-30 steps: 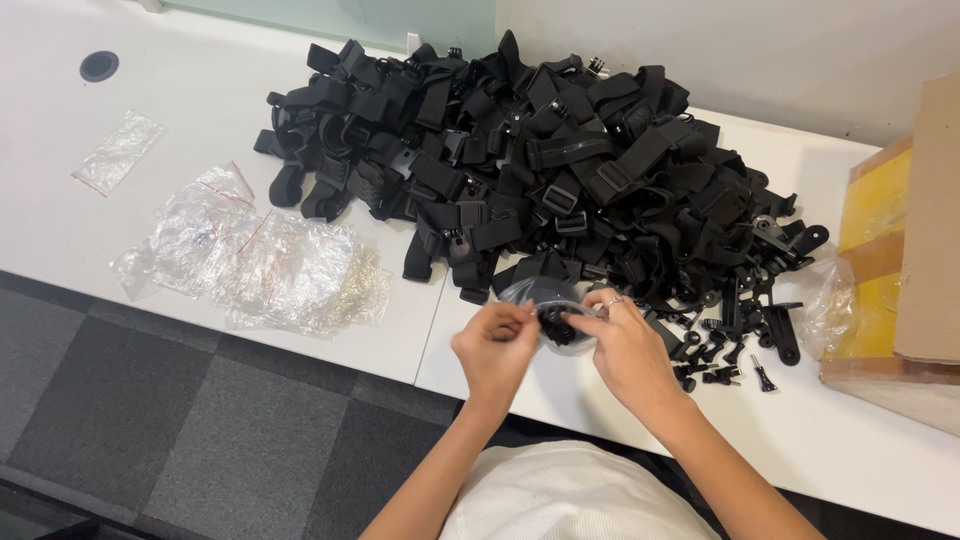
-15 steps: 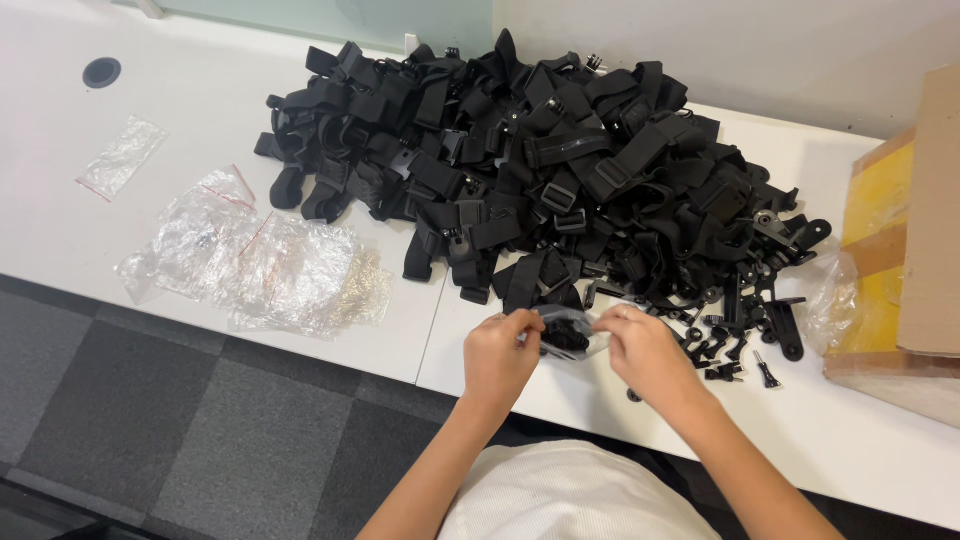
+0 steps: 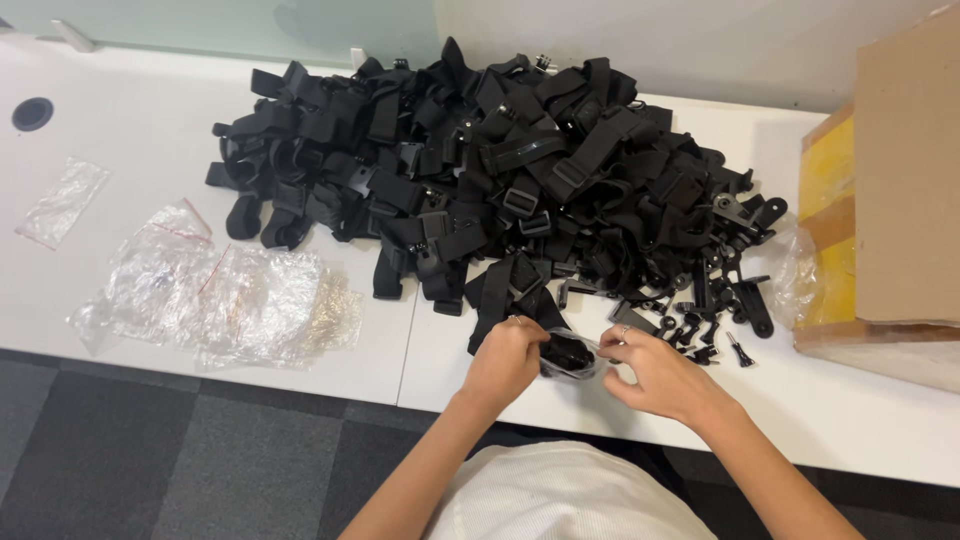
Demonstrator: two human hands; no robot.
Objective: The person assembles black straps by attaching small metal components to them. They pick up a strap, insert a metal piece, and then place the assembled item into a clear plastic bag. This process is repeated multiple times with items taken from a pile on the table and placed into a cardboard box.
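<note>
My left hand (image 3: pixel 505 360) and my right hand (image 3: pixel 655 375) meet near the front edge of the white table (image 3: pixel 850 420). Between them they pinch a small clear plastic bag with a black strap piece (image 3: pixel 568 356) inside. Just behind my hands lies a big heap of black straps with buckles (image 3: pixel 500 170). Small black plastic mounts and screws (image 3: pixel 715 320) are scattered to the right of my hands.
A pile of crumpled clear plastic bags (image 3: pixel 215 295) lies at the left, with a single small bag (image 3: pixel 65 200) farther left. An open cardboard box (image 3: pixel 890 210) stands at the right edge. A round cable hole (image 3: pixel 32 113) sits at the far left. Dark carpet tiles (image 3: pixel 150 450) lie below.
Both hands have stayed together on the small bagged piece and shifted slightly toward the table's front edge. The heap and the bags have not moved.
</note>
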